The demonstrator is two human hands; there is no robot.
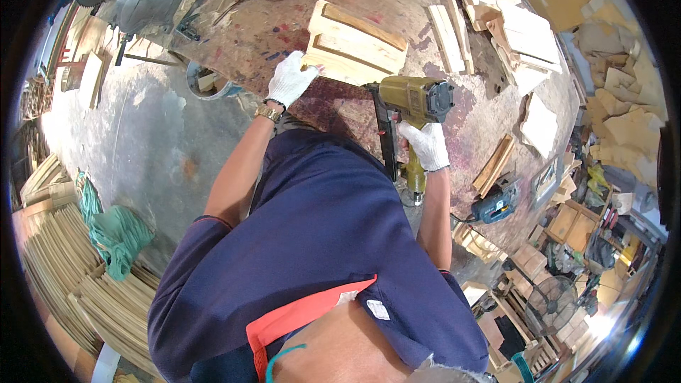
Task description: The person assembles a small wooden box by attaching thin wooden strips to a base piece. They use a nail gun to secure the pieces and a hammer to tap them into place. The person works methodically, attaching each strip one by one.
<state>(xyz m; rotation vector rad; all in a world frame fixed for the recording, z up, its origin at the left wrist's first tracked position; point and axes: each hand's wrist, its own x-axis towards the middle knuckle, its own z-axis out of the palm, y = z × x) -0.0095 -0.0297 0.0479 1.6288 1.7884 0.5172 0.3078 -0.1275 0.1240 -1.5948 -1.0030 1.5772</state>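
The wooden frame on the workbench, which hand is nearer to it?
Left. The left hand rests on the wooden frame's edge; the right hand holds the nail gun beside it.

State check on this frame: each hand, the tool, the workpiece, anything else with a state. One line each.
Left hand, white glove: flat on the pale wooden slatted panel's edge, not closed on it.
Right hand, white glove: closed around the olive-green nail gun's handle.
Pale wooden slatted panel: lying flat on the round stained workbench.
Olive-green nail gun: held upright beside the panel, apart from it.
Blue power tool: resting at the bench edge, unheld.
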